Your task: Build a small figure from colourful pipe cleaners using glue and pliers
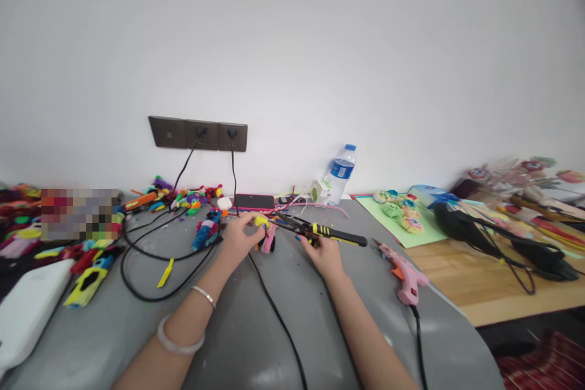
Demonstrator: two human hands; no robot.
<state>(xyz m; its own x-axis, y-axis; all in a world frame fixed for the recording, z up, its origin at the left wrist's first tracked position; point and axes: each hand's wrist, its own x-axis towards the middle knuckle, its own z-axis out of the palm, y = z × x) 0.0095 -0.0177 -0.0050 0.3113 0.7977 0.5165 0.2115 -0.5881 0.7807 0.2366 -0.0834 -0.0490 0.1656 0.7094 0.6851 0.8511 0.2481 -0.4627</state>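
Note:
My left hand [241, 237] is closed, its thumb and fingers pinching a small yellow fuzzy piece [261, 221] that looks like pipe cleaner. Just below the fingertips is a pink fuzzy piece [269, 239]; whether it joins the yellow one I cannot tell. My right hand [323, 255] grips pliers with long thin jaws and a black-and-yellow handle [340, 234]. The jaws [289, 220] point left and reach close to the yellow piece. Whether they touch it is unclear. A blue-and-red fuzzy figure [205, 230] lies left of my left hand.
A pink glue gun [406, 277] lies to the right, its cord trailing forward. Black cables [137, 292] loop on the grey table [256, 353]. At the wall are a phone [254, 202] and a water bottle [340, 175]. A white device [36, 311] is at left.

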